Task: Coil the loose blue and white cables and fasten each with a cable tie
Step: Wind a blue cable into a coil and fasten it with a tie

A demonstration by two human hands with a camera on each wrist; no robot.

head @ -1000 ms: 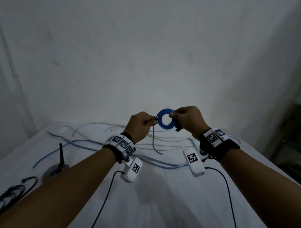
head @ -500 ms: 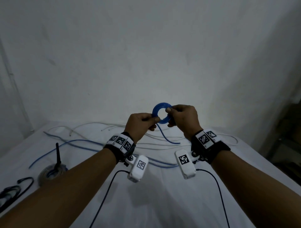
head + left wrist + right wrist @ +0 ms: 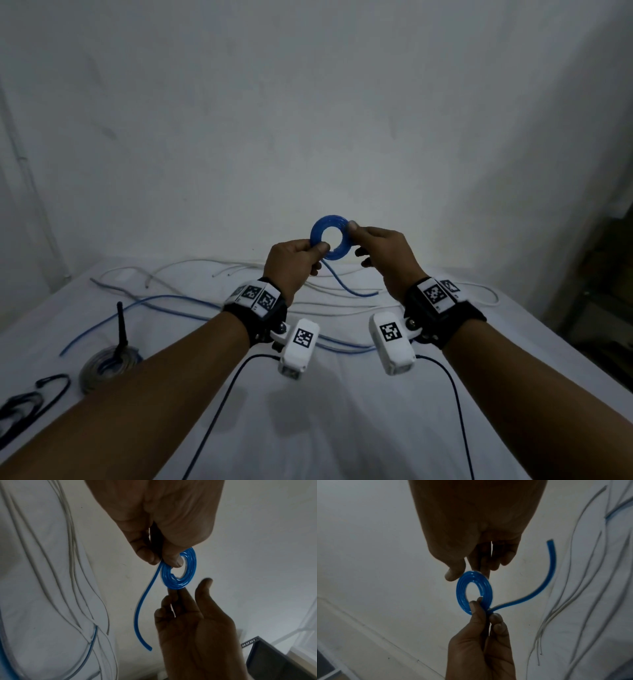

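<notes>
A flat blue cable coil (image 3: 339, 251) is held up in the air in front of the wall, above the white table (image 3: 342, 411). My left hand (image 3: 318, 247) pinches its lower left edge between thumb and forefinger (image 3: 173, 559). My right hand (image 3: 352, 233) pinches the upper right edge, thumb (image 3: 452, 575) on the front. A short loose blue tail (image 3: 346, 289) hangs from the coil (image 3: 488, 592) near the left fingers and curves right, its cut end free (image 3: 150, 649). The coil (image 3: 192, 568) shows several turns.
Loose white cables (image 3: 239, 267) and long blue cables (image 3: 164, 301) lie across the far half of the table. A grey coil with a black tie upright in it (image 3: 109, 366) sits at the left, black ties (image 3: 20, 404) beyond it. Dark furniture (image 3: 599, 274) stands at the right.
Both hands have lifted the coil a little and shifted it left. The loose tail has swung from hanging down on the left to curving out to the right.
</notes>
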